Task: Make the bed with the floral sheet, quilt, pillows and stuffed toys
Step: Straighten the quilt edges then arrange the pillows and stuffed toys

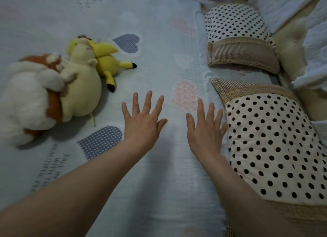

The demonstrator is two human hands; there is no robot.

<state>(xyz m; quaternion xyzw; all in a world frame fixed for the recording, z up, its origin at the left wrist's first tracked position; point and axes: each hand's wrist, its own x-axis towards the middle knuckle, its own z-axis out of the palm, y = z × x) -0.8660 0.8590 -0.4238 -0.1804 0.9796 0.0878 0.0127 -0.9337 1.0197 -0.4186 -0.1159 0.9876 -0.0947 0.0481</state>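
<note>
A pale quilt [155,41] printed with blue and pink hearts covers the bed. My left hand [144,120] and my right hand [205,130] lie flat on it side by side, fingers spread and straight. Two polka-dot pillows sit along the right: the near pillow [276,148] touches my right hand's edge, the far pillow [237,24] lies beyond it. At the left lie three stuffed toys: a white and orange toy [30,102], a cream toy [79,88] and a yellow toy [108,61].
A padded cream headboard [290,47] runs behind the pillows at the right. White bedding [286,4] is bunched in the top right corner.
</note>
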